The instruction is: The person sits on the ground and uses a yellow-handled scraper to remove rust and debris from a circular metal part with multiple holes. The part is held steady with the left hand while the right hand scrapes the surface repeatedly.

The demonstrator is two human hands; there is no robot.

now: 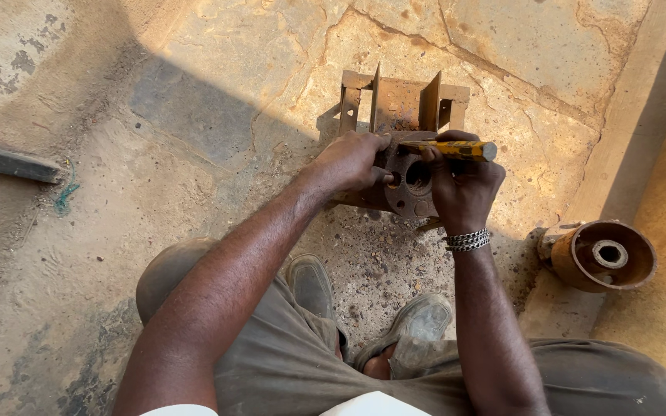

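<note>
A rusty round metal part (pixel 414 185) with several holes rests against a rusty welded steel bracket (pixel 398 104) on the stone floor. My left hand (pixel 352 162) grips the left side of the round part, thumb near one hole. My right hand (pixel 460 189) holds a yellow-handled tool (pixel 450 149) lying crosswise over the part's top; its working tip is hidden by the hands. A metal chain bracelet (pixel 468 240) circles my right wrist.
A rusty hub-like drum (pixel 607 256) lies on the floor at the right. A dark metal bar (pixel 9 162) sits at the left edge. My two worn shoes (pixel 310 285) rest below the work, with grit and metal debris around them.
</note>
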